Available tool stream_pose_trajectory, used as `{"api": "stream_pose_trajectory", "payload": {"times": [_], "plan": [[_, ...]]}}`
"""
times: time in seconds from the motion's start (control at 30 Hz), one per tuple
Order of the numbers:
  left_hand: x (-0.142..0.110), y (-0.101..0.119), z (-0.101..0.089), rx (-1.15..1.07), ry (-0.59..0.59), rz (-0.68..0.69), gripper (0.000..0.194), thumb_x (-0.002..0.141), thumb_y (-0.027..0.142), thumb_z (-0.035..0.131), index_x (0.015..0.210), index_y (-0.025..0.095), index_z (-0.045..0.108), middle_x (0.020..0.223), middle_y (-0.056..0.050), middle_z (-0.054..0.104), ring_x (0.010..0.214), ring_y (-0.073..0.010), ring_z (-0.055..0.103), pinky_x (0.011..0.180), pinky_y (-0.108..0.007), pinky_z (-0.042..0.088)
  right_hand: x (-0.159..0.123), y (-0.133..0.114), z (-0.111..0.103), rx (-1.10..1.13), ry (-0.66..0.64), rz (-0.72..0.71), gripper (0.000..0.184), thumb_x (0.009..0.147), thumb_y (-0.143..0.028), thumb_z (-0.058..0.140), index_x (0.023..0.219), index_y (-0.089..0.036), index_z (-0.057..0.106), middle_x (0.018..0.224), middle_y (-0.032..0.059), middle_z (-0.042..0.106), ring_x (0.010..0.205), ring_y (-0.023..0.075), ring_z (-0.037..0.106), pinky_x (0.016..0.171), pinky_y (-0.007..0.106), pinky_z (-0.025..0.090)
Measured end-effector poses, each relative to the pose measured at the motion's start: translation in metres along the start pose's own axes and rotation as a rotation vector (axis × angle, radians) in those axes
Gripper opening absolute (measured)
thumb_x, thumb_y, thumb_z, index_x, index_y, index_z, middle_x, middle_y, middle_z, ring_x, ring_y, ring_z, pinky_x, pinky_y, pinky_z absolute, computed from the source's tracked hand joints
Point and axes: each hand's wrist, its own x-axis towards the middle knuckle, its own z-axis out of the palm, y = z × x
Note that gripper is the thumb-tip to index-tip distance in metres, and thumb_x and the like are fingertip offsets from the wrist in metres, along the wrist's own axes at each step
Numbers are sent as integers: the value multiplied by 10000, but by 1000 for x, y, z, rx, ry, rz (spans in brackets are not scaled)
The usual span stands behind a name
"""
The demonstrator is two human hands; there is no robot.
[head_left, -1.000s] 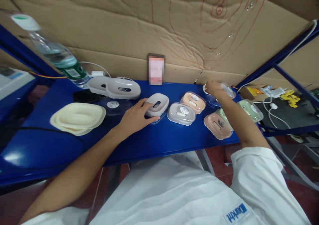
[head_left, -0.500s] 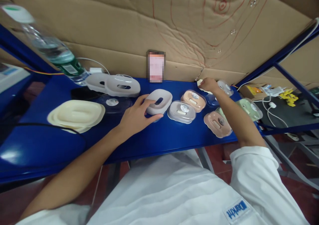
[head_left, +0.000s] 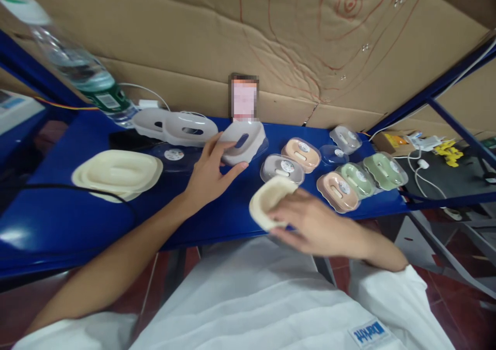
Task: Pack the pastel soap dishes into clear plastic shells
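Observation:
My left hand grips a pale grey soap dish by its near side, thumb in front and fingers over the rim. The dish is tilted, and a clear rim shows beneath it. Near the front edge of the blue table, my right hand holds a cream soap dish above the surface; its fingers are blurred and partly inside the dish. Just behind that are a grey soap box and a peach soap box, both with clear lids. Two pale grey dishes overlap behind my left hand.
Stacked cream dishes lie at left, crossed by a black cable. A water bottle leans behind them. A phone stands against the cardboard. Pink and green lidded boxes sit at right.
My right hand has brought the cream dish from the back right to the front middle. The grey dish in my left hand has tilted and moved slightly back.

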Motion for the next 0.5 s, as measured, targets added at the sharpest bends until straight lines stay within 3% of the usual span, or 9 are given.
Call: {"api": "stream_pose_trajectory", "payload": {"times": [0.1, 0.17, 0.23, 0.3, 0.37, 0.5], "plan": [[0, 8, -15, -24, 18, 127, 584, 1009, 608, 629, 1453, 233, 562, 1623, -145, 501, 1486, -331, 539, 1134, -478, 560, 0, -19, 54, -101, -71, -49, 270, 1106, -340, 584, 1214, -134, 722, 1134, 124, 796, 1058, 269, 725, 992, 418, 531], [-11, 12, -25, -36, -19, 157, 561, 1022, 593, 620, 1450, 236, 562, 1613, -142, 518, 1513, -340, 517, 1173, -498, 530, 11, -13, 85, -158, -29, -25, 316, 1107, -361, 596, 1286, -124, 707, 1152, 129, 798, 1077, 281, 724, 991, 425, 532], [-34, 14, -34, -41, -34, 147, 514, 1039, 543, 618, 1452, 243, 557, 1606, -140, 527, 1517, -344, 518, 1210, -517, 496, 22, -1, 102, -198, 45, -22, 420, 1097, -397, 626, 1398, -107, 660, 1246, 154, 788, 1169, 305, 709, 1027, 447, 524], [-65, 13, -39, -18, -41, 110, 487, 1049, 492, 630, 1466, 259, 536, 1626, -139, 500, 1536, -343, 498, 1244, -530, 463, 26, 11, 105, -172, 119, -58, 503, 1094, -452, 626, 1456, -103, 626, 1342, 168, 765, 1248, 309, 689, 1063, 454, 514], [-93, 11, -38, 29, -80, 72, 516, 1042, 466, 662, 1496, 277, 507, 1675, -141, 433, 1561, -350, 466, 1257, -530, 455, 22, 23, 98, -80, 167, -77, 451, 1112, -469, 588, 1418, -146, 660, 1349, 137, 773, 1232, 276, 707, 1063, 433, 519], [-117, 6, -21, 83, -214, 73, 557, 1041, 470, 674, 1532, 286, 486, 1764, -157, 295, 1599, -376, 413, 1261, -550, 458, 2, 48, 82, 0, 218, 92, 347, 1130, -398, 548, 1375, -198, 692, 1335, 119, 779, 1222, 281, 732, 1070, 464, 554]]}}
